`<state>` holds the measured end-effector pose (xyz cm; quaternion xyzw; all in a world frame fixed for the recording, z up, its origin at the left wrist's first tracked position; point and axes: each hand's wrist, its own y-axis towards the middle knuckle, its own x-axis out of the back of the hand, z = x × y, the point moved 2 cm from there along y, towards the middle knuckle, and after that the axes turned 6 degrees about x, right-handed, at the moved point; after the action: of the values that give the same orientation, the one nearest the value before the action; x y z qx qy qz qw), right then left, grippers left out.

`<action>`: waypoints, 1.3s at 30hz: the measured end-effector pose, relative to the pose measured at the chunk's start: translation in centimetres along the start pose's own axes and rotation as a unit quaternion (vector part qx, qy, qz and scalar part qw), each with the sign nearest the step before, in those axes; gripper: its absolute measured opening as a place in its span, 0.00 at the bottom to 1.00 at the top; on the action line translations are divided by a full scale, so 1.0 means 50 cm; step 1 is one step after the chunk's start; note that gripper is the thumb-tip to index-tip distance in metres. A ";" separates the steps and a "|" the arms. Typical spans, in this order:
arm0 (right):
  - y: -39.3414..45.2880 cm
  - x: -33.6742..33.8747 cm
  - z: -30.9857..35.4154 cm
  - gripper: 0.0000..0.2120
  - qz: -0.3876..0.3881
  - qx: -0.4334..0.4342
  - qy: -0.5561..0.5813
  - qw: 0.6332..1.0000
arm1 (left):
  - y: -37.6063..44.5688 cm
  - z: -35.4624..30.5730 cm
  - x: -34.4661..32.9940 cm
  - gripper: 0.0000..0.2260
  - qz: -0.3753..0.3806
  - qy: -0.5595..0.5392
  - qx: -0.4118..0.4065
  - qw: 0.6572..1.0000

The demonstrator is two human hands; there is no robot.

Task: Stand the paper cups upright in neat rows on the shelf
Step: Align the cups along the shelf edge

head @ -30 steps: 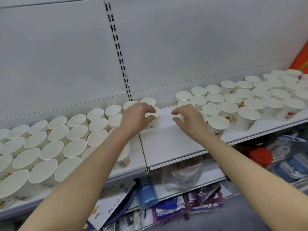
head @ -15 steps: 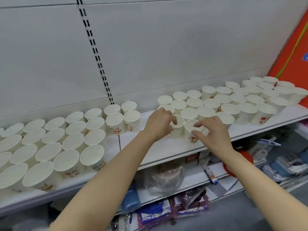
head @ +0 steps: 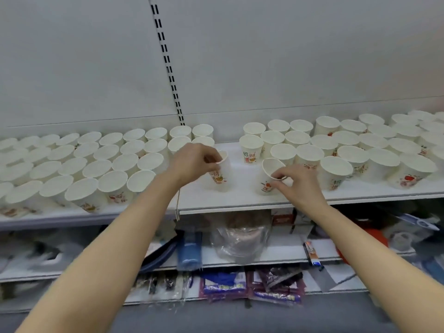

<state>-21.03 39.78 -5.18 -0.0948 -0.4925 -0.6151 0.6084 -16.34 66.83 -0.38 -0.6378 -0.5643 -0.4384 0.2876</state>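
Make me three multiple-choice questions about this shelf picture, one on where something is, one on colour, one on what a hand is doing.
1. Where is the bare stretch of shelf?
A. between the two cup groups
B. far left end
C. behind all the cups

2. What colour are the cups inside?
A. blue
B. white
C. black

3. What is the right hand doing?
A. resting flat on the shelf
B. hanging below it
C. pinching a cup's rim

Answers:
1 A, both hands work in that gap.
2 B, every open cup shows white.
3 C, its fingers grip the rim of the tilted cup; the left hand holds another cup.
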 end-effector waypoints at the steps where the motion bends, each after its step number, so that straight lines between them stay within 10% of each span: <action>1: 0.006 -0.006 0.015 0.02 -0.001 0.009 0.018 1.000 | -0.008 0.013 0.014 0.04 -0.002 0.007 0.013 1.000; 16: 0.128 -0.215 0.177 0.06 0.083 0.040 -0.040 0.995 | -0.038 0.129 0.058 0.06 -0.005 0.232 0.043 0.972; 39: 0.134 -0.148 0.136 0.07 -0.046 -0.005 -0.092 0.995 | 0.043 0.100 0.074 0.07 -0.044 0.055 -0.056 0.996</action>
<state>-16.88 51.07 -3.81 -0.1317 -0.5469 -0.6335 0.5313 -13.17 72.43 0.93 -0.6021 -0.5496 -0.5161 0.2629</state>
